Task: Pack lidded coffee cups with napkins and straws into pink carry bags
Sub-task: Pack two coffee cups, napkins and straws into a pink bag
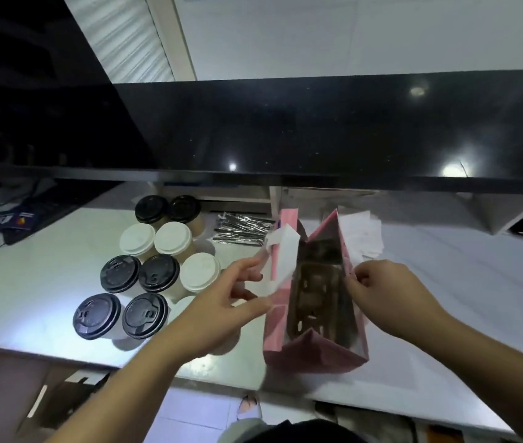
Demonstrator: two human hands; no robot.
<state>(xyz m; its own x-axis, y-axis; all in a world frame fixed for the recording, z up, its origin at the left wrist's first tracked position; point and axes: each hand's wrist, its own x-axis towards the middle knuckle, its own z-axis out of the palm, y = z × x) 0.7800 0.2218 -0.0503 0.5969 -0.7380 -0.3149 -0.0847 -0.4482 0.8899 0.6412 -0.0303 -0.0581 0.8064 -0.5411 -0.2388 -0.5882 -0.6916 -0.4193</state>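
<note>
A pink bag [314, 348] is held open on the table [30, 282], mouth upward, long axis running away from the person; the left hand [222, 311] pinches a napkin [281, 263] at one wall, the right hand [385, 295] pinches the other; lidded cups [145, 266] and straws [241, 228] wait left; walls should be spread wide before loading

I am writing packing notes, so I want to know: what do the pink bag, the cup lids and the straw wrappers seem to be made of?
The pink bag looks like matte paper: its walls hold sharp folds. A brown insert inside seems to be cardboard. The black lids and the white lids look like moulded plastic with a slight sheen. The straw wrappers look like clear, glossy film, since they glint.
</note>
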